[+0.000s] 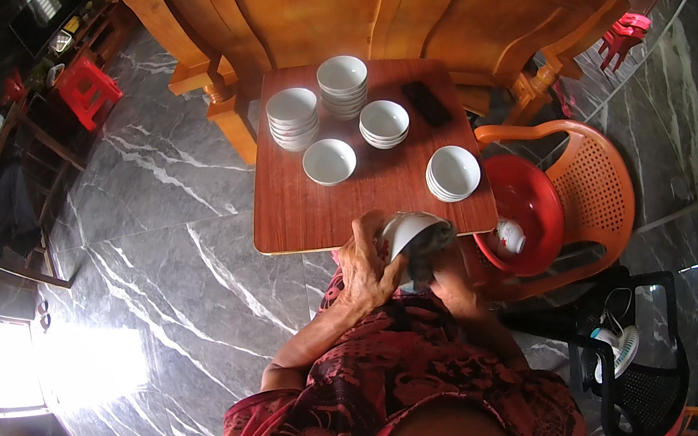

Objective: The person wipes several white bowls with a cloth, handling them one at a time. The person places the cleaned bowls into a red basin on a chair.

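Note:
My left hand grips a white bowl by its side, tilted over my lap at the table's front edge. A greyish cloth is bunched in and against the bowl. My right hand, blurred and partly in shadow, is on this cloth below the bowl; its fingertips are hidden. Ahead on the reddish-brown wooden table are a single white bowl, a left stack of bowls, a back stack, a middle stack and a right stack.
A dark phone-like object lies at the table's back right. Beside the table, an orange plastic armchair bears a red basin with a patterned bowl inside. A wooden bench stands behind; a black chair holds a small fan.

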The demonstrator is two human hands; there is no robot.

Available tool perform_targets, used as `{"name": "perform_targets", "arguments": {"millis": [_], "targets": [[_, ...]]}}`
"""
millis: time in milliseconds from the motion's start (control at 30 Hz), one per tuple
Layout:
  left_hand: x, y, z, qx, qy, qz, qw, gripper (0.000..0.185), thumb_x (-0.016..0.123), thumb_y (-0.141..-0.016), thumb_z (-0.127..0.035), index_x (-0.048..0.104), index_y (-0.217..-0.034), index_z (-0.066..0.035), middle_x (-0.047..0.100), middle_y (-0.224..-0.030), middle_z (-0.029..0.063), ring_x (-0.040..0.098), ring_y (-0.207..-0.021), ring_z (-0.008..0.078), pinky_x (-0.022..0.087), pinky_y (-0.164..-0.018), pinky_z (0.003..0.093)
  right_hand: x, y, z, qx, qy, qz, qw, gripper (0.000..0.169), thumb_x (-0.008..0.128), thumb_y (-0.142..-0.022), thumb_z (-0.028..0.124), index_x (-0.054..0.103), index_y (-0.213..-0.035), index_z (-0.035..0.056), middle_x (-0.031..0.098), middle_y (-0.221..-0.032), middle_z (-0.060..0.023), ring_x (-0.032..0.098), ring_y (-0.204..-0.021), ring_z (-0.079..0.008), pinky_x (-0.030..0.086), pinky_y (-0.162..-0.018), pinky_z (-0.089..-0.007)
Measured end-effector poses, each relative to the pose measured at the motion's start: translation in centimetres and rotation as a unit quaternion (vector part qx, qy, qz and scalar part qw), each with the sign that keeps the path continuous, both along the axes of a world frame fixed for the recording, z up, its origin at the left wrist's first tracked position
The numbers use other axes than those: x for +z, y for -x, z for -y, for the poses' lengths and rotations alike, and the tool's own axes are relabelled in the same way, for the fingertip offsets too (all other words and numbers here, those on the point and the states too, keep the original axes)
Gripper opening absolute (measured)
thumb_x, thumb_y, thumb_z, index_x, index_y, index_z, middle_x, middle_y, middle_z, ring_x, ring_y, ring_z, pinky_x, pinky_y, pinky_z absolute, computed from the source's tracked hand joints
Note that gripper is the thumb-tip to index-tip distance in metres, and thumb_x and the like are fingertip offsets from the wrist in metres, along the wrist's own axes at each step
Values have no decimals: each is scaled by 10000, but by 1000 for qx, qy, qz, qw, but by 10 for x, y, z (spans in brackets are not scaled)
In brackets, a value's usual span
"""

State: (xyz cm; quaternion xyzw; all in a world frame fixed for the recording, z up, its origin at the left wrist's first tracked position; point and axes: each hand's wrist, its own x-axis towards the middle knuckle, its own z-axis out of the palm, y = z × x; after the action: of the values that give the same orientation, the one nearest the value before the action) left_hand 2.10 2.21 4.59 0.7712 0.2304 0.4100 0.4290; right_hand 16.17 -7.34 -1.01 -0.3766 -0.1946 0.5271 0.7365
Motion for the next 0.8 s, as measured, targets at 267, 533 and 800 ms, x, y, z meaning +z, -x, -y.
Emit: {"name": "perform_targets", "arguments": {"millis": [267, 533, 800], "targets": [[-9, -3, -6, -23, -31, -26, 999, 629, 674, -702, -203, 365, -1209, 4, 572, -959, 223, 593, -782, 355, 474, -679, 416, -4, 20, 0, -8, 42, -96, 994, 418, 625, -807, 100, 473, -1193, 49, 569, -1082, -63, 586, -957, -180, 521, -798, -311], [8, -7, -4, -104, -79, -139, 982, 754, 701, -633, -154, 330, -1267, 13, 562, -1084, 262, 566, -993, 417, 472, -843, 453, -4, -17, 3, -144, -12, 470, 871, 442, 633, -726, -28, 546, -1159, -4, 619, -1075, -123, 621, -935, -220, 492, -804, -289], [10, -10, 3, -119, -29, -166, 978, 770, 695, -626, -129, 314, -1282, 1, 594, -1012, 256, 600, -924, 407, 493, -787, 428, 50, -13, 10, -122, 2, 643, 756, 378, 603, -712, -76, 556, -1075, 19, 594, -964, -163, 599, -891, -340, 481, -746, -366]]}}
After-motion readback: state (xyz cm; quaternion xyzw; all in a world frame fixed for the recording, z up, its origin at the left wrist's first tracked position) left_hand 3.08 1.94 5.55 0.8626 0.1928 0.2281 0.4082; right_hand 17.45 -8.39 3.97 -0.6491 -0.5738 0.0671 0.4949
